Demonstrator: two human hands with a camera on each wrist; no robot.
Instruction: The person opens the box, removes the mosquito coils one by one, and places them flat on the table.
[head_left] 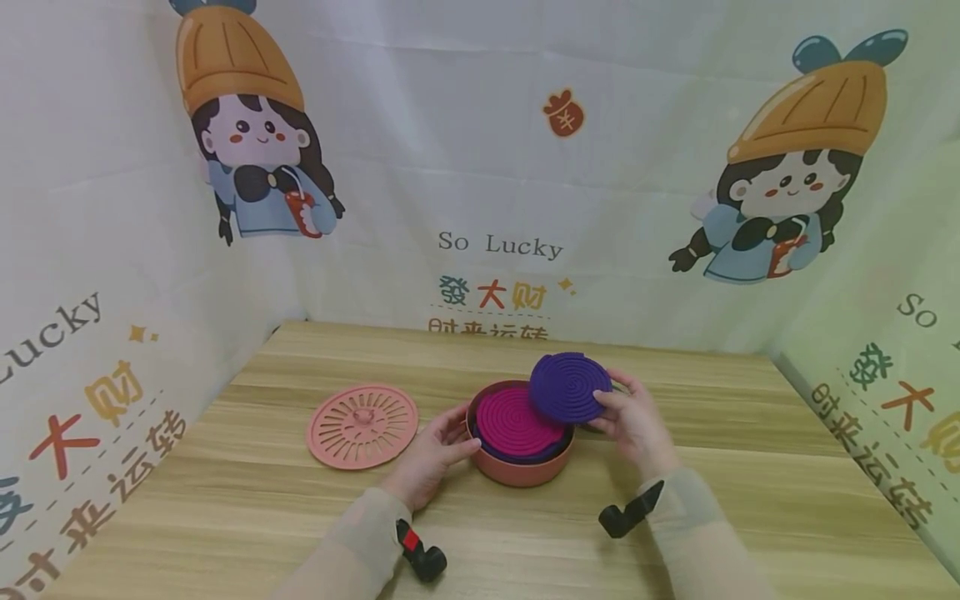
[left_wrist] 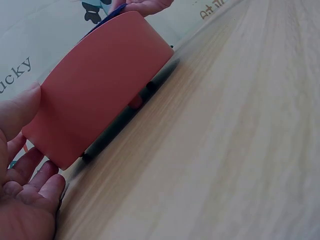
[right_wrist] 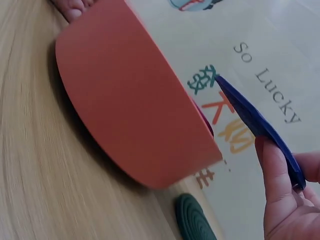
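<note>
A round salmon-coloured bowl point(head_left: 522, 473) stands on the table, with a magenta spiral disc point(head_left: 517, 421) lying on top of darker purple material inside it. The left hand point(head_left: 429, 458) holds the bowl's left side, thumb at the rim; in the left wrist view its fingers lie against the bowl wall point(left_wrist: 100, 90). Pinched between thumb and fingers of the right hand point(head_left: 637, 421) is a dark blue-purple spiral disc point(head_left: 570, 387), tilted above the bowl's right rim. The right wrist view shows this disc point(right_wrist: 260, 125) edge-on, apart from the bowl point(right_wrist: 125, 95).
A salmon slotted round lid point(head_left: 363, 426) with a small knob lies left of the bowl. A dark green spiral disc point(right_wrist: 192, 217) lies on the table beside the bowl, mostly hidden in the head view. Printed cloth point(head_left: 495, 167) hangs behind and at both sides.
</note>
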